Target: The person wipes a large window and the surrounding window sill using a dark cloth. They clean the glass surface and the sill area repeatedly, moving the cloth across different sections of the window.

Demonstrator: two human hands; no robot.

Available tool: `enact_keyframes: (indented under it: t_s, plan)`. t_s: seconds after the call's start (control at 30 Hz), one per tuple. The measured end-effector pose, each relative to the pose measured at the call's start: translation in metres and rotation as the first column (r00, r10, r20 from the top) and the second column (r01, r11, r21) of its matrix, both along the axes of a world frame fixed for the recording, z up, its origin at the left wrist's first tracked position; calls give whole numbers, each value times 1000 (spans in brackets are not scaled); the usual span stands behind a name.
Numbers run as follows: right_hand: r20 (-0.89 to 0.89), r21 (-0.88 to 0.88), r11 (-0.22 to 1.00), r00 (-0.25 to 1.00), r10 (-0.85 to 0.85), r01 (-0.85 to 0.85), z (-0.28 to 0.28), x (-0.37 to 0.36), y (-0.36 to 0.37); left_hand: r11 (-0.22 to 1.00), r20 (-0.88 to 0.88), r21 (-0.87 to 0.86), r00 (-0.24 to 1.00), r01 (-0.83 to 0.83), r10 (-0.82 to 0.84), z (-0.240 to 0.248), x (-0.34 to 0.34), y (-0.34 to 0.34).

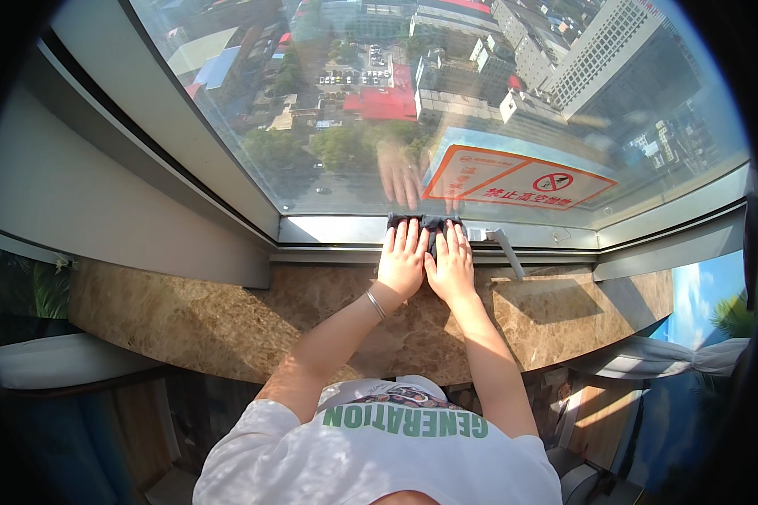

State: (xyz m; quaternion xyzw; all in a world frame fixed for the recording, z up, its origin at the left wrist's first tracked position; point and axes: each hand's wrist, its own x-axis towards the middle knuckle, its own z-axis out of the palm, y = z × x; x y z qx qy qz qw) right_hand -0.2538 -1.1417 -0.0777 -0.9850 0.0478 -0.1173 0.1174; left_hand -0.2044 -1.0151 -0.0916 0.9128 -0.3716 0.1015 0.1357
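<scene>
Both of my arms reach forward to the bottom rail of the window frame point(337, 229). A dark cloth point(430, 224) lies against that rail, bunched under my fingers. My left hand point(403, 263) presses on the cloth's left part with its fingers stretched out side by side. On the cloth's right part my right hand point(452, 268) lies flat, fingers extended and the thumb close to the left hand. The palms' undersides are hidden. Just right of the cloth, a window handle point(505, 252) sticks out from the frame. A silvery bracelet circles my left wrist.
A brown marbled stone sill point(202, 324) curves below the frame. On the glass above sits an orange-bordered warning sticker point(520, 178). Tied pale curtains point(661, 358) hang at both sides. Beyond the glass, buildings and streets lie far below.
</scene>
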Motion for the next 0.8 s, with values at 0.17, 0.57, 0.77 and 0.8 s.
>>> enact_keyframes:
  t_s: [0.17,0.57,0.77,0.8]
  plan:
    - [-17,10,996,996,-84,85,3,0,18,996,-48,-87,999,-15,10,8,1,13]
    - [-40,92,942,944,328,-324,-7,25,135,950,-24,11,949,-313,313,-23,-12,152]
    - [-14,-40,975,976,217,-218,-22,7,105,953,-82,-4,949,-304,303,-29,-28,117]
    - [-22,-68,981,984,179,-180,-30,-1,93,968,-111,-27,964,-248,243,-27,-32,109]
